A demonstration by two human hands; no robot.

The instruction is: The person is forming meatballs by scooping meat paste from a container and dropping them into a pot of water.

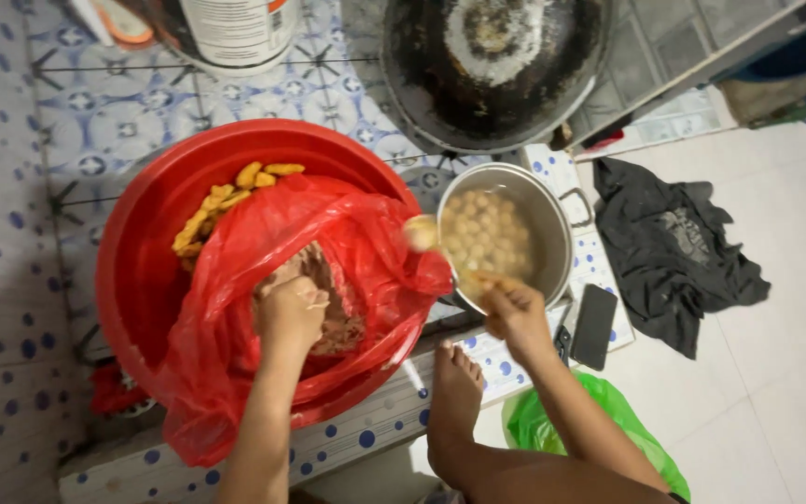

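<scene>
Squatting on blue-dotted tile ledge (366,434): left fingers (289,313) clenched in brown paste (333,308), right fingers (515,308) grasping spoon (422,233)

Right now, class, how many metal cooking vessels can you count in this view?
2. A blackened wok sits at the top, and a silver pot of pale round balls stands just below it, beside the red basin. Others may lie out of frame.

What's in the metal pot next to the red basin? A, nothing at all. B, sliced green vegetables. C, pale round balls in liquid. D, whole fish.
C: the pot holds many pale round balls in cloudy liquid, and the right hand lifts one on a spoon.
</scene>
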